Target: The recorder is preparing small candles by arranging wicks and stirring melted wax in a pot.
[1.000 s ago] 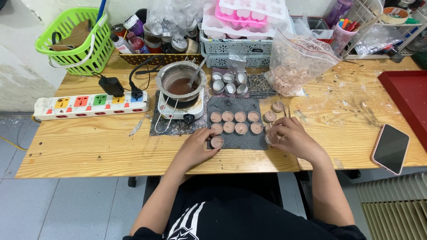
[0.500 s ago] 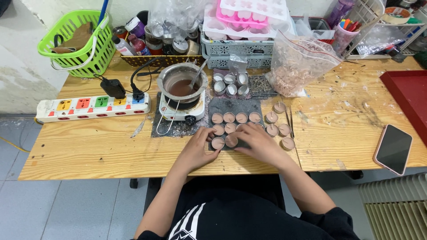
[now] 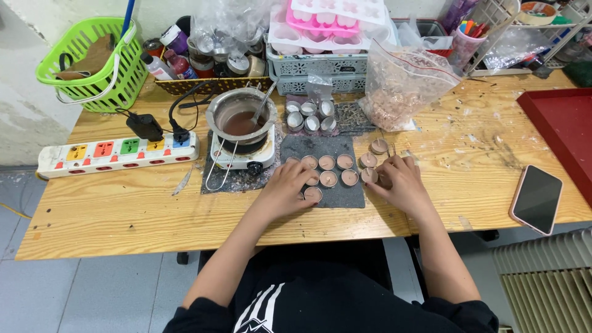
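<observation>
Hands meet at centre frame over small filled tealight cups (image 3: 327, 178) on a grey mat (image 3: 345, 196): left hand (image 3: 288, 185) curls its fingers on one cup, right hand (image 3: 398, 180) pinches another at the mat's right edge. Above left, a melting pot (image 3: 240, 117) sits on the wooden bench (image 3: 123, 203).

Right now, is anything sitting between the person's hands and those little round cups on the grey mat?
Nothing visible does. The left hand already rests on the grey mat among the small filled cups, fingertips at one near the front edge. The right hand touches the cups at the mat's right edge. The pot on the small hotplate stands off to the left.
</observation>
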